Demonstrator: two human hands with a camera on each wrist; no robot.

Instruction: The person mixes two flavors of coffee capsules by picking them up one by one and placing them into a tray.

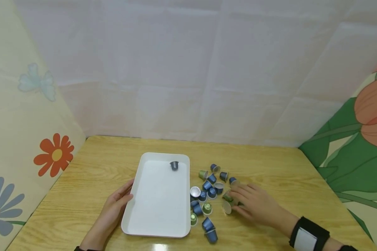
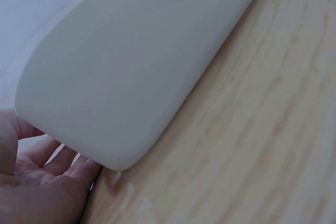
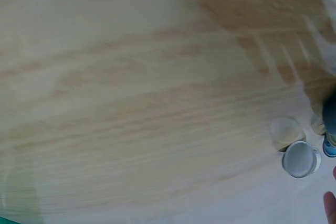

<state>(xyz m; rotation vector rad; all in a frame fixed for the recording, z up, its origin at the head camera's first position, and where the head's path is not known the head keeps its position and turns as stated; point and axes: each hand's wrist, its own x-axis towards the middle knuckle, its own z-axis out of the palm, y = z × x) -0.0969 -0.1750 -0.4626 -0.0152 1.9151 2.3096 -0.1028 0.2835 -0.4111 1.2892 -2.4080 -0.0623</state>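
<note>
At the left edge of a white tray, my left hand holds the side, thumb at the rim and fingers below it. The left wrist view shows the tray's corner between thumb and fingers of the left hand. One grey coffee capsule lies in the tray near its far right corner. My right hand is down at green coffee capsules right of the pile; its fingers partly cover them, and their grip is hidden. Fingertips show at the right wrist view's edge, near an upturned capsule.
Blue coffee capsules and a few green ones lie scattered along the tray's right side. Two blue capsules lie end to end nearer the front. A pale cloth hangs behind the wooden table.
</note>
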